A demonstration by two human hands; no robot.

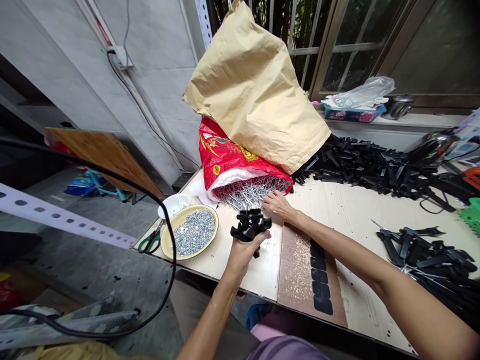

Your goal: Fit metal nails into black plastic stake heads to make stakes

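Observation:
My left hand (240, 255) is closed around a bunch of black plastic parts (249, 225), held above the table's front edge. My right hand (276, 205) is at the open mouth of a red bag (225, 150), touching the edge of a heap of long thin metal pins (245, 192) that spills out. Its fingers are bent and close together, and whatever they hold is hidden. Left of my hands a yellow bowl (215, 235) holds many small silvery metal pieces (195, 231).
A tan sack (258, 95) leans over the red bag. Piles of black plastic parts (367, 165) lie at the back right, with more black parts (423, 255) near my right forearm. Scissors (150, 242) and a white bowl (174, 204) sit at the left edge. A black cable (170, 235) loops across the left.

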